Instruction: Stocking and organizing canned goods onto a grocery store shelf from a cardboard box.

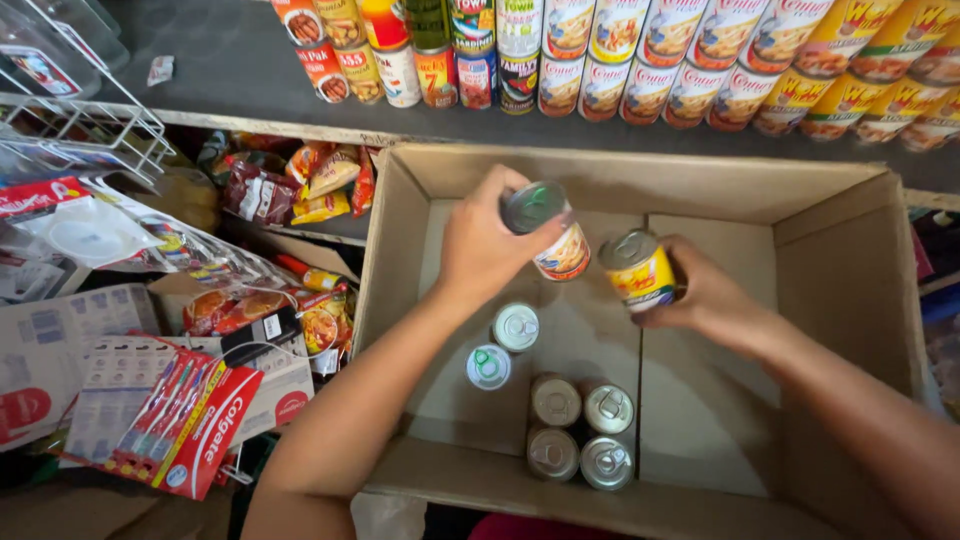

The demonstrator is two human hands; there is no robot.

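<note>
Above the open cardboard box (pixel 850 270), both hands are raised and each is closed around a can. The left hand (pixel 480 245) grips a white-and-orange labelled can (pixel 550 232) from the side, fingers wrapped round its wall; the can tilts, its long axis leaning so that the silver lid faces up and toward the camera. The right hand (pixel 712 295) holds a yellow-labelled can (pixel 638 268) the same way, tilted likewise, its lid turned up and to the left. The two cans sit just beside each other over the middle of the box, not touching, each on the inner side of its hand.

On the box floor, below and nearer the person, six more cans (pixel 570 425) stand upright: two beneath the left forearm, four in a tight square under the gap between the hands. Beyond the box's far wall, a shelf (pixel 230 70) carries rows of stacked cans (pixel 700 60).
</note>
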